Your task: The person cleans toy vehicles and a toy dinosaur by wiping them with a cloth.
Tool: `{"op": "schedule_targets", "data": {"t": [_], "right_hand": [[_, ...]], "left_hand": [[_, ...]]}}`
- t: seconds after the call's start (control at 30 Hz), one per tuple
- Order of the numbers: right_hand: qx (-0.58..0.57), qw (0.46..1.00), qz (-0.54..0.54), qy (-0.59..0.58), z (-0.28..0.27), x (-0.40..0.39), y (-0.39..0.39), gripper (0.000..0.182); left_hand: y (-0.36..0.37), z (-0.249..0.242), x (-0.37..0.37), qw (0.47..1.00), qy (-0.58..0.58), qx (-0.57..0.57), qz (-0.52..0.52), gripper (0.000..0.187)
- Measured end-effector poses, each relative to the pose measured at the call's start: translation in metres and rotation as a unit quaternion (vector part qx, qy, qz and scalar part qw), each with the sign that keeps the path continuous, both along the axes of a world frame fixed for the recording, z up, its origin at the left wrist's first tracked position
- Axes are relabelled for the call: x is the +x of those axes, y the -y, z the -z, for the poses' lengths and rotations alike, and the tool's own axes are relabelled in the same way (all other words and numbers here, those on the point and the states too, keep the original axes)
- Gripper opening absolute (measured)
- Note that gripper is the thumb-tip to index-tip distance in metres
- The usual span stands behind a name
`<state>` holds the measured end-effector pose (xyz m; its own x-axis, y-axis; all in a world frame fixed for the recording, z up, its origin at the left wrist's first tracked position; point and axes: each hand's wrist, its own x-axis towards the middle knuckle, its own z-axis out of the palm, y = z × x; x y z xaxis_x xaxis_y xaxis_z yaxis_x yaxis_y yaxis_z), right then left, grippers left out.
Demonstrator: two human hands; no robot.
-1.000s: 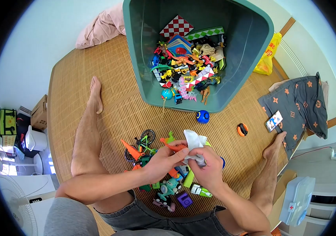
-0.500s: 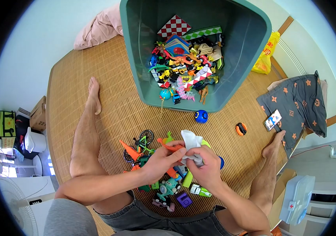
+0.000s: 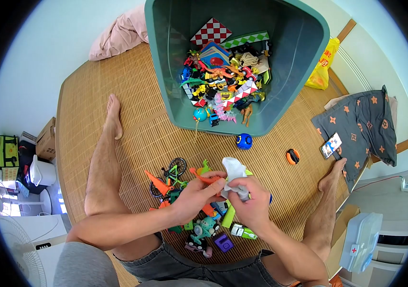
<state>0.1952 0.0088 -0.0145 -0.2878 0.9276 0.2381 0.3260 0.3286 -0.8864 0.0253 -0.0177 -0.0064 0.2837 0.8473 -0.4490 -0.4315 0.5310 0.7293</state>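
My left hand [image 3: 199, 193] is closed around an orange toy [image 3: 206, 178], mostly hidden by the fingers, so its exact kind does not show. A white wipe [image 3: 234, 169] is bunched in my right hand [image 3: 251, 198] and presses against the toy's right end. Below and around both hands lie a toy bicycle [image 3: 177, 167] with a green frame, a teal toy [image 3: 205, 228], a purple toy [image 3: 223, 242] and a white-and-green toy car [image 3: 243, 231]. An orange pointed toy [image 3: 158, 182] rests left of my left hand.
A large green bin [image 3: 166, 95] holding many mixed toys stands ahead on the bamboo mat [image 3: 142, 138]. Near it are a blue ball [image 3: 244, 141] and an orange-and-black ring [image 3: 293, 156]. At right, a phone [image 3: 330, 146] lies on a dark patterned pillow [image 3: 371, 124]; a lidded plastic box [image 3: 361, 241] is lower right.
My right hand has shifted slightly with the wipe, whose folds have changed shape against the orange toy. My left hand stays nearly in place.
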Motion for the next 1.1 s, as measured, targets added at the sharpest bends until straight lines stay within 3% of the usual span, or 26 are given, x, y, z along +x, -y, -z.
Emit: {"op": "schedule_targets", "data": {"t": [0.27,0.43,0.73,0.87,0.93,1.1], "right_hand": [[-0.050,0.997,0.017,-0.049,0.007,-0.001,-0.001,0.018],[-0.182,0.972,0.035,-0.142,0.008,0.001,-0.001,0.012],[-0.192,0.947,0.088,-0.243,0.012,0.003,-0.007,0.015],[-0.200,0.957,0.051,-0.206,0.009,0.003,-0.003,0.014],[-0.217,0.971,0.015,-0.097,0.010,0.002,0.000,0.013],[-0.240,0.959,0.039,-0.149,0.016,0.001,-0.003,0.013]], "left_hand": [[-0.001,-0.009,0.003,0.995,0.010,-0.039,-0.088,0.043],[-0.001,-0.009,0.003,0.993,0.001,-0.034,-0.114,0.042],[-0.002,-0.004,-0.002,0.988,0.031,-0.048,-0.141,0.031],[-0.002,0.003,-0.004,0.990,0.068,-0.021,-0.125,0.030],[-0.002,0.003,-0.004,0.989,0.078,-0.020,-0.128,0.030],[-0.002,0.003,-0.005,0.989,0.085,0.008,-0.118,0.029]]}}
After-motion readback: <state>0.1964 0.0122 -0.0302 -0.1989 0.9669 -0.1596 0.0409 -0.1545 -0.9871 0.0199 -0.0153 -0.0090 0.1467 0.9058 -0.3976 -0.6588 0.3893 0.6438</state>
